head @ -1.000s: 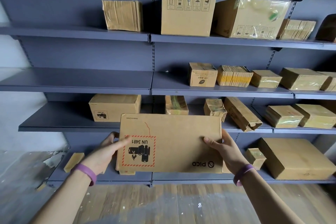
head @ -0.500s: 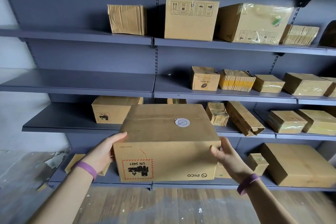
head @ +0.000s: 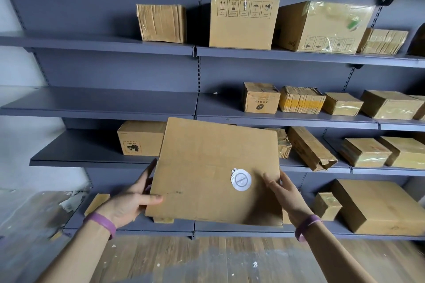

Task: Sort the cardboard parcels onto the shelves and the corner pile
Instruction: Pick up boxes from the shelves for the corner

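i'm partway through the sort, as i judge it. one parcel (head: 213,167) is up in the air between my hands, its broad face with a white round sticker (head: 241,179) tipped toward me, in front of the third shelf (head: 76,147) and not yet resting on anything. my left hand (head: 131,200) grips its left edge, thumb on the face and fingers behind. my right hand (head: 285,193) holds the right edge, fingers laid over the front.

many boxes already sit on the shelves (head: 99,101), most of them in the right bay on all four levels. the left bay carries far fewer: a taped box (head: 162,23) on top and a box with a red-bordered label (head: 140,138) on the third level, just behind the parcel i hold. so this one still needs a place. the corner pile is out of view, and i can't say how many parcels are left.

the shelving is dark grey metal on slotted uprights. below it lies a worn wooden floor (head: 207,259), scuffed and speckled, and a pale wall (head: 16,71) stands at the left.
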